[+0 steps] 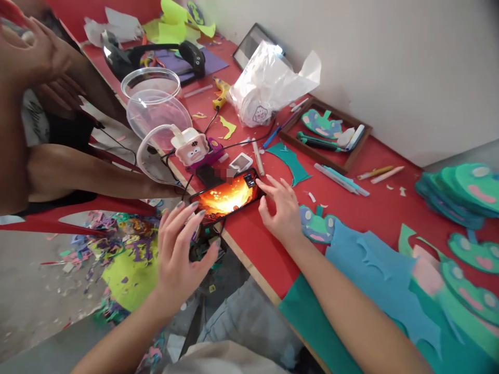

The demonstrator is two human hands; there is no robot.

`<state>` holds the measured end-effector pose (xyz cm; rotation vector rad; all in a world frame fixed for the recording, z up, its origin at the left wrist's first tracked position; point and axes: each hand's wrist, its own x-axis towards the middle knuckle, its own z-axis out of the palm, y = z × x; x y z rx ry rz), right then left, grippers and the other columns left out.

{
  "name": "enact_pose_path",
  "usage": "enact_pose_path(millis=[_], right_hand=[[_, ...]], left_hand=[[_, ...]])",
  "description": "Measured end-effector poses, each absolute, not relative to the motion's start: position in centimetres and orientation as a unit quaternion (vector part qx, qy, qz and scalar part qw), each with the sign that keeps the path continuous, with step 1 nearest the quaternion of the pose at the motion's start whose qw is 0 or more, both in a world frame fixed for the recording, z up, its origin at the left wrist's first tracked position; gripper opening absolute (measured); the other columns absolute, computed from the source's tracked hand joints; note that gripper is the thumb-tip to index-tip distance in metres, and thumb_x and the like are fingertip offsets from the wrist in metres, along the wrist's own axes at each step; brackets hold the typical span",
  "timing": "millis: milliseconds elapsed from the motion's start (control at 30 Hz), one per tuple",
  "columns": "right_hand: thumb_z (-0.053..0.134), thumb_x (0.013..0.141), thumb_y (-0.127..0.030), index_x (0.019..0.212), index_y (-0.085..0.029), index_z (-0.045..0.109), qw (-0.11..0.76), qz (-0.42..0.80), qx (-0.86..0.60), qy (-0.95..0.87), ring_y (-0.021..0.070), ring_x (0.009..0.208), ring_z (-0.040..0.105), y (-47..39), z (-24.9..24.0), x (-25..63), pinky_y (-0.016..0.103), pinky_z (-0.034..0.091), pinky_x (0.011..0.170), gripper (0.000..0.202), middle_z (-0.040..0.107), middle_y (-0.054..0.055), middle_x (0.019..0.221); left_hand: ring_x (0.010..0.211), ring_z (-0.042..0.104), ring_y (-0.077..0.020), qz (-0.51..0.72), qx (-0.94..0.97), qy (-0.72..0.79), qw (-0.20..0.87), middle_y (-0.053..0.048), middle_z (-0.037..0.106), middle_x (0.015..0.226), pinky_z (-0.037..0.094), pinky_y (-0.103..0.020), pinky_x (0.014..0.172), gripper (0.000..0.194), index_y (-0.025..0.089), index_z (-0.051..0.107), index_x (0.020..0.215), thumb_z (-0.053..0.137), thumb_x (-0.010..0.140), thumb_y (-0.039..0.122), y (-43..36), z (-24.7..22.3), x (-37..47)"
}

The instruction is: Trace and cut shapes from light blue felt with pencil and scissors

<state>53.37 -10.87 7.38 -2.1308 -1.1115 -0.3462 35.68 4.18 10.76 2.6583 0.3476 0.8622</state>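
Note:
A phone with a fiery orange picture on its screen lies tilted sideways near the edge of the red table. At its right end is my right hand, fingers apart, fingertips by the screen's corner. My left hand hovers over the left end with its fingers spread, holding nothing. Just beyond the phone stand a pink cartoon-faced charger with a white cable and a small white square item. Right of my right hand lies a green felt frog face beside blue felt sheets.
A brown tray holds a cutter and markers. Beyond sit a plastic bag, a yellow glue gun and clear round containers. Stacked felt faces lie at right. Another person's leg is at left; scraps litter the floor.

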Motion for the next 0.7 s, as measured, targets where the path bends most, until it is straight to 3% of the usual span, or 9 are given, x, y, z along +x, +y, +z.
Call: enact_pose_path(millis=[267,500,700], right_hand=[[0.043,0.09,-0.021,0.129,-0.022,0.045,0.333,-0.087,-0.813,-0.47,0.0188,0.136,0.039,-10.4,7.9,53.3,0.046,0.025,0.116,0.039,0.058,0.004,0.134],[0.044,0.09,-0.02,0.128,-0.021,0.044,0.359,-0.129,-0.809,-0.448,0.0189,0.134,0.042,-10.5,7.4,53.6,0.048,0.025,0.116,0.038,0.06,0.005,0.131],[0.043,0.089,-0.019,0.128,-0.022,0.044,0.369,-0.151,-0.803,-0.442,0.0198,0.129,0.048,-10.5,6.9,53.8,0.048,0.029,0.114,0.039,0.062,0.005,0.127]], left_hand=[[0.137,0.032,-0.0308,0.242,0.927,0.236,0.161,-0.017,0.035,0.144,0.032,-0.05,0.112,0.09,0.021,0.017,0.147,0.07,0.077,0.037,5.0,8.8,36.2],[0.133,0.039,-0.0314,0.199,0.945,0.215,0.146,-0.015,0.044,0.141,0.031,-0.05,0.112,0.092,0.02,0.018,0.148,0.071,0.075,0.042,6.8,7.6,37.1],[0.126,0.047,-0.0319,0.213,0.943,0.208,0.148,-0.015,0.05,0.135,0.04,-0.044,0.105,0.092,0.018,0.023,0.147,0.073,0.073,0.041,7.2,7.4,37.3]])
